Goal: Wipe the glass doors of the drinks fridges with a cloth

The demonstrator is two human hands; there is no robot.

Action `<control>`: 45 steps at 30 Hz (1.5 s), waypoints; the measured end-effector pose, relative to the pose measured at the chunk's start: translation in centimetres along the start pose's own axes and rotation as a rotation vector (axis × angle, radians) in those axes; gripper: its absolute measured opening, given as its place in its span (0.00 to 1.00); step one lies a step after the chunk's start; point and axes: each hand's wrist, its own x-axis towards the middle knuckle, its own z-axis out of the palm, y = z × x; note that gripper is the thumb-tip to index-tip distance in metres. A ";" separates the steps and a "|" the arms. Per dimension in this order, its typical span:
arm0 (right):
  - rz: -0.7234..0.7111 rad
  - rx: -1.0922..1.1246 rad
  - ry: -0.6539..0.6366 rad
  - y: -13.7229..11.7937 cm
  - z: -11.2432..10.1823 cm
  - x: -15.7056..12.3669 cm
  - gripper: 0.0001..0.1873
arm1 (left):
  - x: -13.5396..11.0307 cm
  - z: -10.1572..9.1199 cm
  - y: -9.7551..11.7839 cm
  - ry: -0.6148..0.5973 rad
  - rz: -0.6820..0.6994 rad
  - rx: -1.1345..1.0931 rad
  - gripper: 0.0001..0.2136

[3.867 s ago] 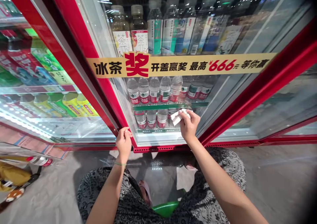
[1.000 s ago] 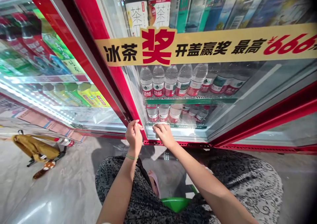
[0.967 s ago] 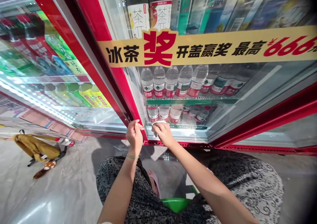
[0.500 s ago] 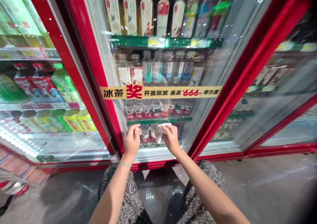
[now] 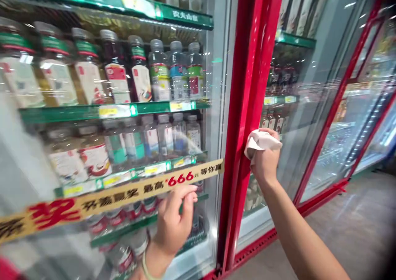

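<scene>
My right hand (image 5: 266, 162) is closed around a crumpled white cloth (image 5: 262, 142), which lies against the red door frame (image 5: 244, 119) of a glass-fronted drinks fridge. Lower and to the left, my left hand (image 5: 175, 218) is in front of the glass door, just below a yellow promotional strip (image 5: 136, 191) with black and red lettering. Its fingers are curled in toward the thumb, and I see nothing between them. Whether this hand touches the glass, I cannot tell. A pale green band (image 5: 148, 267) circles the left wrist.
Behind the glass, bottles (image 5: 116, 76) stand in rows on shelves with green edges (image 5: 77, 113) and price tags. More red-framed fridge doors (image 5: 324, 148) continue to the right. Grey floor (image 5: 328, 226) lies at the lower right.
The view has turned right and come closer to the glass. My right hand has moved with the cloth from before the lower glass to the red frame. My left hand stays curled.
</scene>
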 end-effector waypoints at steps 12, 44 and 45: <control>0.024 -0.287 -0.207 -3.8 -1.5 2.9 0.19 | 20.0 8.3 6.6 -0.201 0.187 -0.077 0.20; 0.332 0.034 -0.409 -35.3 10.5 27.5 0.12 | 52.2 3.4 16.7 -0.051 -0.421 -0.067 0.12; 0.333 0.022 -0.385 -36.3 9.2 27.1 0.13 | 51.9 3.5 17.0 -0.011 -0.406 -0.042 0.11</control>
